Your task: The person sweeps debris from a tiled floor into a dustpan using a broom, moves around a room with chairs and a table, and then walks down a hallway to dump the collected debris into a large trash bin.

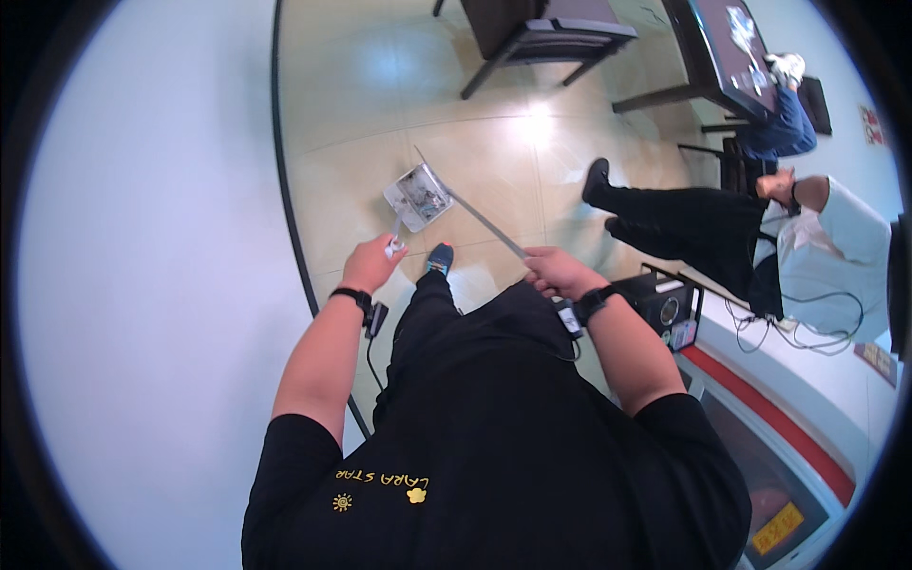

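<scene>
My left hand (374, 262) is closed around the pale upright handle of a dustpan (399, 214). The pan stands on the tiled floor just beyond my shoe (441, 258), and dark grey debris (425, 194) lies inside it. In my right hand (563, 272) is a long grey stick (491, 226), probably a broom handle, gripped near its upper end. It slants down and away to the pan's right edge. A thin edge continues past the pan's far corner; what the stick's lower end looks like is hard to make out.
A white wall (164, 285) with a dark baseboard runs along my left. Ahead stands a dark chair (570, 46); a table (702, 43) is at upper right. A seated person's black-clad legs (677, 214) extend from the right. A black speaker-like box (659, 303) and cables (819, 342) are nearby.
</scene>
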A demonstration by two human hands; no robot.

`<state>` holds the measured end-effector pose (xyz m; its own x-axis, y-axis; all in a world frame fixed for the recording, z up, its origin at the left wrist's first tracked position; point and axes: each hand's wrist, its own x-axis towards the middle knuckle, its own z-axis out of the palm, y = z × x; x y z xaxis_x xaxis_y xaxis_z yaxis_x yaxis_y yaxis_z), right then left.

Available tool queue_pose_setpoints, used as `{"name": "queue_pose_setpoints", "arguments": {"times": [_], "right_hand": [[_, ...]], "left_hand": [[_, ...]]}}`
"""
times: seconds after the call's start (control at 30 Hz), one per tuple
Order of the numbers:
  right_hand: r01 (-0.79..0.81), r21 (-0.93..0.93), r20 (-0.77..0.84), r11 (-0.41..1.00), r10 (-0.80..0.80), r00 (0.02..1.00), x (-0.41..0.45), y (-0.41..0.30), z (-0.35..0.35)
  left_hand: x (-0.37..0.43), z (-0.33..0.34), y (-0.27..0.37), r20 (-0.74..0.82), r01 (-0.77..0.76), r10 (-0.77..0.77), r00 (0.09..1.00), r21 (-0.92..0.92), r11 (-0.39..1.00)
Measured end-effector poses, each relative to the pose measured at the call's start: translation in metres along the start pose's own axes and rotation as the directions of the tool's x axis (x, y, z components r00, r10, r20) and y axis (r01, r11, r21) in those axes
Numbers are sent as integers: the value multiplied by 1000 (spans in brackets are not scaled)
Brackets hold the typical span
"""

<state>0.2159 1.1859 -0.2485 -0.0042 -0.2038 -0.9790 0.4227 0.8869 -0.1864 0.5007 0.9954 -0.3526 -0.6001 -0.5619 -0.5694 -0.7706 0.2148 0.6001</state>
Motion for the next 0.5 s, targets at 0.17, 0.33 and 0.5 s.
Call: {"name": "queue_pose_setpoints", "arguments": {"times": [0.17,0.33,0.5], "right_hand": [[93,-438,-123,894,-162,979,14,-34,-6],[240,-689,-94,684,-413,906,70,-94,1],[215,-699,-133,682,-419,898,152,-173,-5]], "left_hand": [[-70,16,-36,-217,163,-214,953,-229,960],[-99,26,-34,-283,352,-448,848,-332,875],[-93,29,-20,-325,429,-604,728,-471,770]]}}
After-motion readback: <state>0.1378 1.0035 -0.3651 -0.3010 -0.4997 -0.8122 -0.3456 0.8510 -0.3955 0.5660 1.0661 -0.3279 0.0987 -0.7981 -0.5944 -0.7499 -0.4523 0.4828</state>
